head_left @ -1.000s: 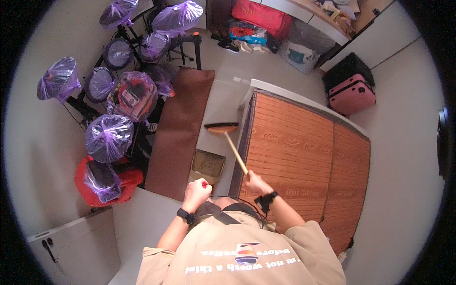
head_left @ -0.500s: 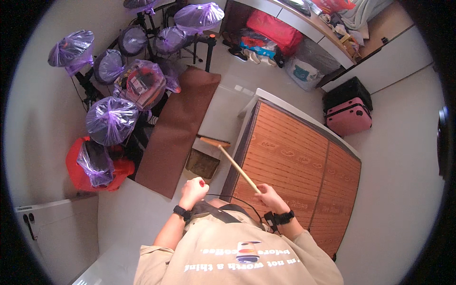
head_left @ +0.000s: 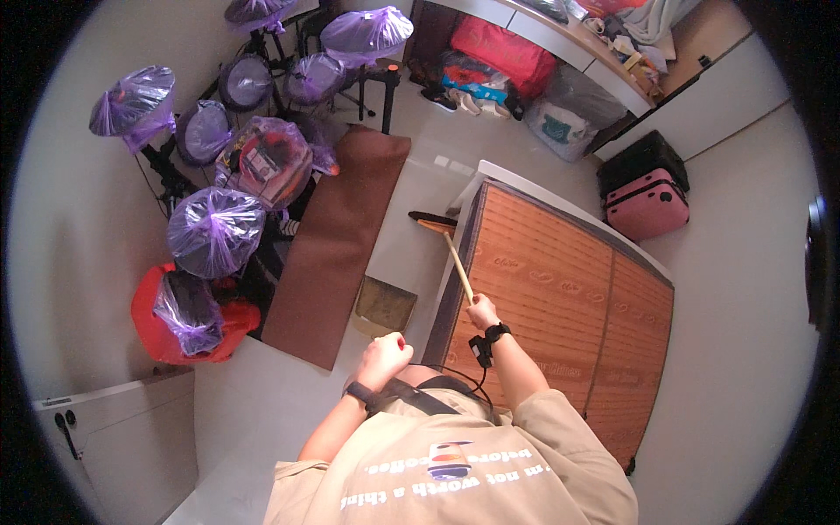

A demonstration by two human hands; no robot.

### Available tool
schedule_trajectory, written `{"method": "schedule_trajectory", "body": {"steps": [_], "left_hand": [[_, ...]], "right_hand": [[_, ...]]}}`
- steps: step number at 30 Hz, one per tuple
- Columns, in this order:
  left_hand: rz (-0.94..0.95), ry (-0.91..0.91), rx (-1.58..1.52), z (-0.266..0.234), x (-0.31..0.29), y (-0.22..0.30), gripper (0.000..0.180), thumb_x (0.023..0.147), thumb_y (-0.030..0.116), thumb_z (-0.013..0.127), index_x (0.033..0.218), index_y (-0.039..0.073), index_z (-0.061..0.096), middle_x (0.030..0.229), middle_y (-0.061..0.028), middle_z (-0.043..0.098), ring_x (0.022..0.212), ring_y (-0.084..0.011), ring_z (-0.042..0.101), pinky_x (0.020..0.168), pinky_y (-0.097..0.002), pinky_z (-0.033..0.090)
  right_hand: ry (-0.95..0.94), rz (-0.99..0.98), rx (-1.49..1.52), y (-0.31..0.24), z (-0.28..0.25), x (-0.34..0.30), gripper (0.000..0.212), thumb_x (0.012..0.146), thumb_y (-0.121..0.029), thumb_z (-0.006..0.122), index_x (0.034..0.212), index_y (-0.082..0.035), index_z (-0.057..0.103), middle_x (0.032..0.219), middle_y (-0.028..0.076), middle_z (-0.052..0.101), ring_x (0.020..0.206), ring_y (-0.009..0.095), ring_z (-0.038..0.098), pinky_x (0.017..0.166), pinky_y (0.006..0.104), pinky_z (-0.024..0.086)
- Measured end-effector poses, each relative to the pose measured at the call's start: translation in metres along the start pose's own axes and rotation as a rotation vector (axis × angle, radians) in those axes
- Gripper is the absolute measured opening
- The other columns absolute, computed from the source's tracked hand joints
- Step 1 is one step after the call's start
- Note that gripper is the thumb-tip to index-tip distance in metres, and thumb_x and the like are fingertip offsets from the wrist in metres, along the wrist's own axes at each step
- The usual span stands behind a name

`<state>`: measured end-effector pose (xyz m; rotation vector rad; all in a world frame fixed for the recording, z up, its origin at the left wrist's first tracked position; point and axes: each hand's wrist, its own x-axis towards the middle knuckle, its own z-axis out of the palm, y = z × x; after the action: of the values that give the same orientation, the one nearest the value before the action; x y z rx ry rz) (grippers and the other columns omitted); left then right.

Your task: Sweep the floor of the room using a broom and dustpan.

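A broom with a pale handle (head_left: pixel 459 269) is gripped by my right hand (head_left: pixel 481 312), its fingers wrapped near the top. The broom's orange and dark head (head_left: pixel 430 222) lies on the floor by the near corner of the bed frame's white edge. My left hand (head_left: pixel 385 360) is closed in a fist, with a bit of red showing at its top. Just beyond that fist a brownish dustpan (head_left: pixel 386 304) rests on the floor; its upright handle is mostly hidden in and under the hand.
A brown mat (head_left: pixel 337 254) lies left of the dustpan, beside a drum kit (head_left: pixel 262 162) wrapped in purple plastic. The bed with a woven mat (head_left: pixel 560 306) stands at right. Beyond are suitcases (head_left: pixel 647 203), shoes (head_left: pixel 468 102) and a desk (head_left: pixel 551 39).
My right hand has reached forward, pushing the broom head away from the dustpan toward the bed's far corner. My left hand stays closed near the dustpan, with the view shifted slightly.
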<state>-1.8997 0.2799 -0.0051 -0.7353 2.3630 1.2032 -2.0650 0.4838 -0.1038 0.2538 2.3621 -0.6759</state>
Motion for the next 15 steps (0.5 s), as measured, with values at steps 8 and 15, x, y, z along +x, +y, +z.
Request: {"method": "schedule_trajectory", "body": {"steps": [8,15], "left_hand": [[-0.008,-0.064,0.038,-0.011,0.005,0.001,0.024,0.071,0.026,0.050,0.081,0.008,0.062,0.085,-0.0154,0.063,0.085,-0.0306,0.060,0.075,-0.0386,0.047],[0.010,-0.082,0.073,-0.008,0.010,-0.003,0.023,0.070,0.025,0.050,0.080,0.009,0.064,0.086,-0.0153,0.063,0.086,-0.0311,0.060,0.077,-0.0388,0.047]], "right_hand": [[-0.248,0.081,-0.102,-0.022,0.008,-0.107,0.032,0.075,-0.011,0.047,0.102,0.005,0.038,0.082,0.023,0.058,0.065,0.028,0.060,0.051,0.0360,0.047],[-0.375,0.188,0.679,-0.006,-0.003,-0.180,0.023,0.080,-0.010,0.056,0.099,-0.002,0.045,0.062,0.001,0.047,0.043,0.008,0.041,0.036,0.0220,0.032]]}}
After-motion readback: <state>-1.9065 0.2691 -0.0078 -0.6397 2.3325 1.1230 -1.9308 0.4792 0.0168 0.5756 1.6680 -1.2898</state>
